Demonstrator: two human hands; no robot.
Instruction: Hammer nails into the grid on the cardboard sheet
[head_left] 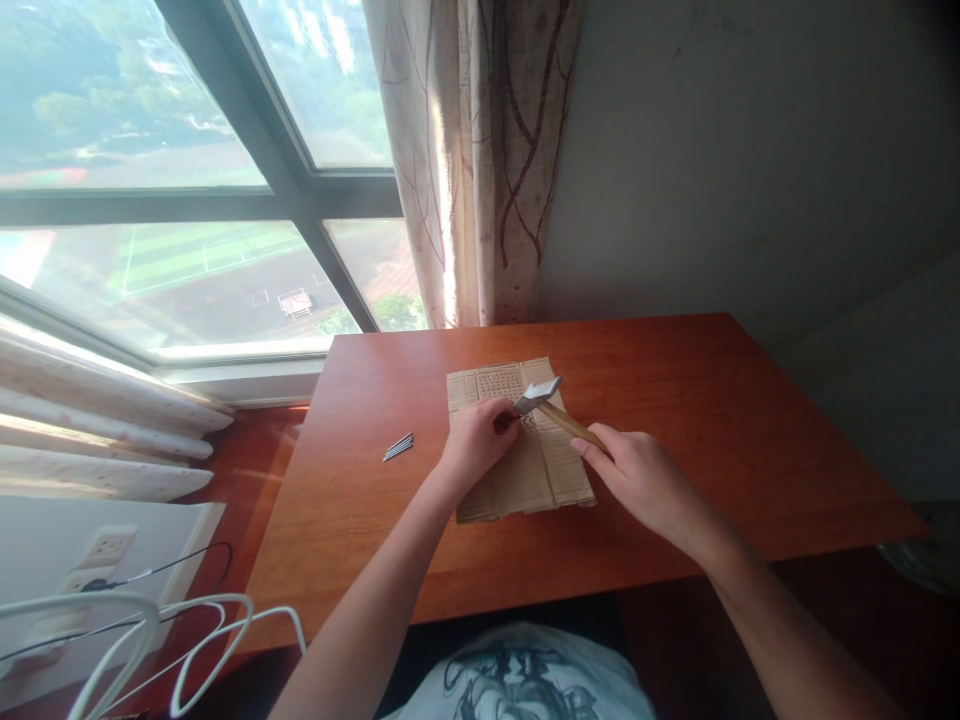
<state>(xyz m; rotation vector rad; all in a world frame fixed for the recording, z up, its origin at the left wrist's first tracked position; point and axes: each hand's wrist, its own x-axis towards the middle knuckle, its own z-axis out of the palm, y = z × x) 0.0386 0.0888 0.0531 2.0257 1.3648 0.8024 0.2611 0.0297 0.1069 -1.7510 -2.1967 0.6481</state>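
My right hand (630, 470) is wrapped round the wooden handle of a hammer (570, 424). The hammer's metal head is just over the fingertips of my left hand (484, 440), at the upper middle of a cardboard sheet (510, 480). My left fingers are pinched together above the cardboard; whatever they hold is hidden by the fingers and the hammer head. Rows of small holes or dots mark the far part of the cardboard. Left of it, several thin metal nails (398, 446) lie side by side on the table.
The reddish wooden table (675, 400) stands by a window (225, 260) and a patterned curtain (480, 160). A grey wall is behind its right side. White cables (247, 610) loop near a power socket (109, 545) at the lower left.
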